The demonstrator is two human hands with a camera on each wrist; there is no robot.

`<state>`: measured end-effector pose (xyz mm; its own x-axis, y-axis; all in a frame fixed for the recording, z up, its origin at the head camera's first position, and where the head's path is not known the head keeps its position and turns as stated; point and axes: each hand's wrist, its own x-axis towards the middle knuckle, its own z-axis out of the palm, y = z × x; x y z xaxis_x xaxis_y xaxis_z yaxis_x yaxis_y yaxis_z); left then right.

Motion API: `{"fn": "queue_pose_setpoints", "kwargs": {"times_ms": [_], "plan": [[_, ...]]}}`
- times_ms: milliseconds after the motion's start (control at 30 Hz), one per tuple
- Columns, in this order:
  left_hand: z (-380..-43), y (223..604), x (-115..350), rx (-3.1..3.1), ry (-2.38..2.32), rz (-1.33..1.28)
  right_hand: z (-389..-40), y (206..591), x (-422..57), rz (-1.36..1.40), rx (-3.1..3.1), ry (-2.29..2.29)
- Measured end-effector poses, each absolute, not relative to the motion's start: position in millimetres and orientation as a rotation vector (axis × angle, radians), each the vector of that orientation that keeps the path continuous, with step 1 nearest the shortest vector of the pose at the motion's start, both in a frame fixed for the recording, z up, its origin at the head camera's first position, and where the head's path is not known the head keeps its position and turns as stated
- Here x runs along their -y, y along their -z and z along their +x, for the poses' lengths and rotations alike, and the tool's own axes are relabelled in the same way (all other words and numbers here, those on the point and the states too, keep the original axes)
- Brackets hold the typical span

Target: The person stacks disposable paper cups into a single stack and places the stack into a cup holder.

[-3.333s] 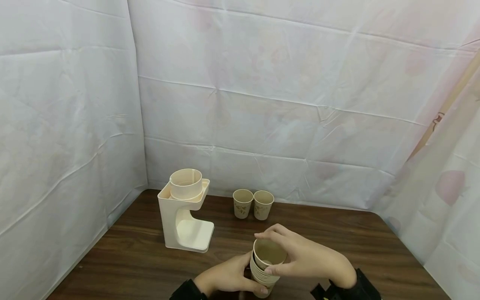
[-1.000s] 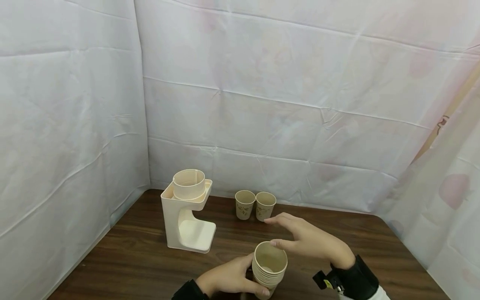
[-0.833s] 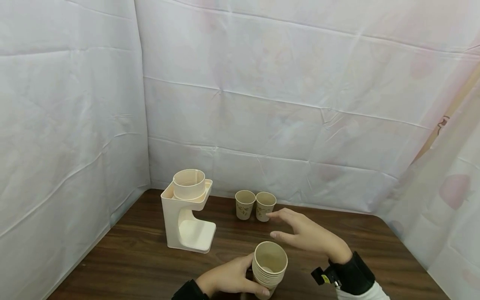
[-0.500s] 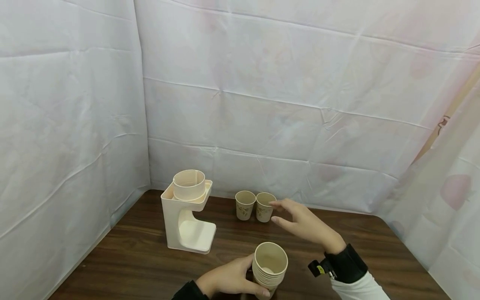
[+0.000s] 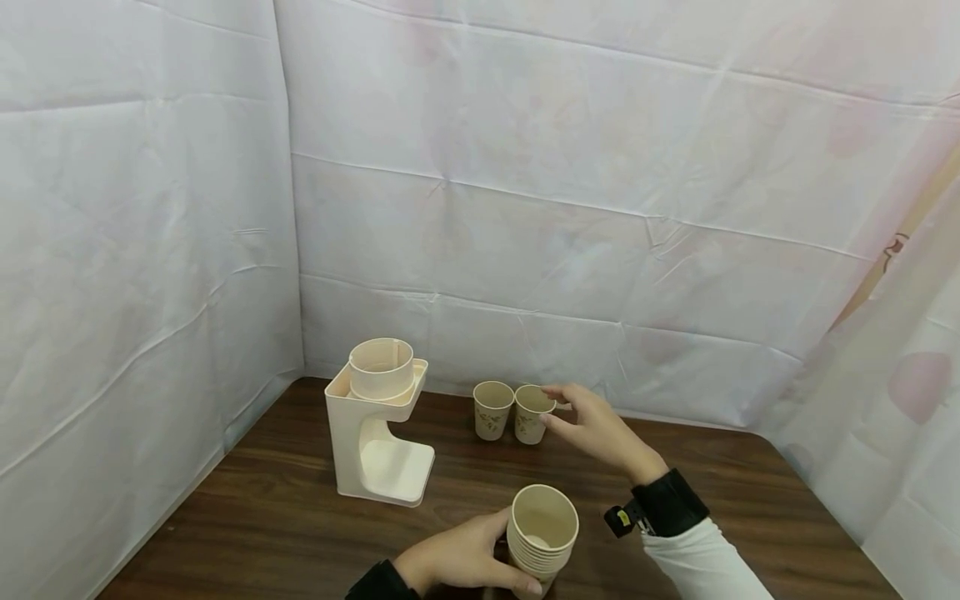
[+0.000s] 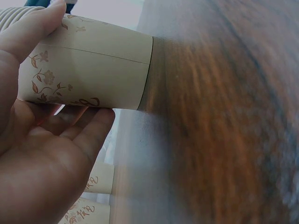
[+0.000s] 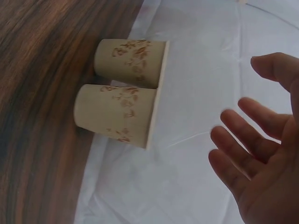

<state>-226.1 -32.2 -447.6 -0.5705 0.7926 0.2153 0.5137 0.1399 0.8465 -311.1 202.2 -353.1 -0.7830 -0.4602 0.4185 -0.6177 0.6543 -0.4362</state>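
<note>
A stack of nested beige paper cups point(image 5: 542, 533) stands upright at the near side of the table. My left hand point(image 5: 467, 553) grips it low down, thumb and fingers around the printed bottom cup point(image 6: 93, 65). Two single paper cups with brown floral print stand side by side at the back, a left one point(image 5: 492, 412) and a right one point(image 5: 531, 421). In the head view my right hand point(image 5: 596, 429) overlaps the right cup's edge. The right wrist view has that hand point(image 7: 261, 144) apart from both cups, fingers spread and nothing held.
A cream cup-holder stand point(image 5: 360, 433) with a round ring point(image 5: 381, 369) on top is at the left of the wooden table point(image 5: 285, 517). White cloth point(image 5: 480, 250) hangs behind the table and along its sides.
My right hand has left the stack's rim and moved away from me toward the right back cup. The top cup, earlier tilted, now sits level in the stack. The left hand keeps its grip.
</note>
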Motion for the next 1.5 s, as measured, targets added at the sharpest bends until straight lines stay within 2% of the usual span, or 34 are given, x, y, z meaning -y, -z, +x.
{"fn": "queue_pose_setpoints", "kwargs": {"times_ms": [333, 800, 1500], "plan": [[-227, 449, 31, -2.096, -1.419, 1.290, -346, 372, -195, 0.738, 2.619, -0.716], [-226, 448, 31, -2.051, -1.436, 1.258, -373, 384, -184, 0.602, 2.773, -0.730], [-225, 447, 32, -2.121, -1.418, 1.257, -388, 399, -181, 0.533, 2.849, -0.814]]}}
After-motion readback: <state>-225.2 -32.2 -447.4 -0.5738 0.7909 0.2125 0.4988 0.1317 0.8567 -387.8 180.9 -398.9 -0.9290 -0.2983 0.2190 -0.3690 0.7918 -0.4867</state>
